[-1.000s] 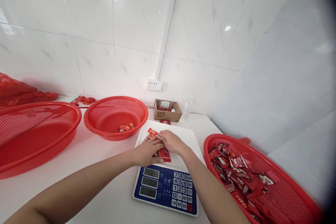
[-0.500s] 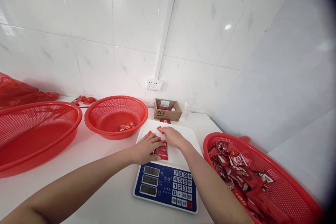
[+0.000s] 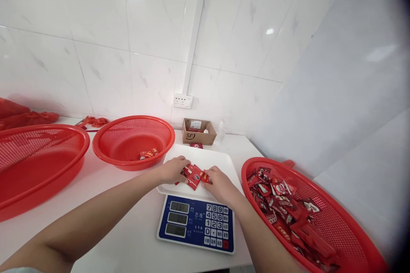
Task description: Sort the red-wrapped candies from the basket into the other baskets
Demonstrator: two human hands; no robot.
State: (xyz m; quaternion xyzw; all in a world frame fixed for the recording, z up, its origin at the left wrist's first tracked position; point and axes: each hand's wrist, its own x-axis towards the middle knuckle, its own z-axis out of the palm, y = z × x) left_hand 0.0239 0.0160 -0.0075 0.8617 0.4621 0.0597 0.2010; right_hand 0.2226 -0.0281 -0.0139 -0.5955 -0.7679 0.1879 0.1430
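Observation:
Several small red packets [image 3: 194, 176] are bunched between my hands, over the white pan [image 3: 221, 160] of a weighing scale. My left hand [image 3: 174, 170] is closed on the left side of the bunch, its fingers bent around the edges. From the right, my right hand [image 3: 219, 183] pinches another red packet [image 3: 205, 177] against the rest. Part of the bunch is hidden by my fingers. Below the pan, the scale's blue panel [image 3: 198, 226] shows three displays and a keypad.
A red basket [image 3: 339, 187] heaped with red packets stands at the right. On the left are a round red basket [image 3: 134, 163] holding a few packets and a larger red basket [image 3: 48, 192]. A cardboard box [image 3: 200, 137] and a clear plastic bottle [image 3: 221, 130] stand by the wall.
My right hand has come down and nearer with its packet, to the right side of the bunch. My left hand has shifted from lying over the packets to gripping their left side.

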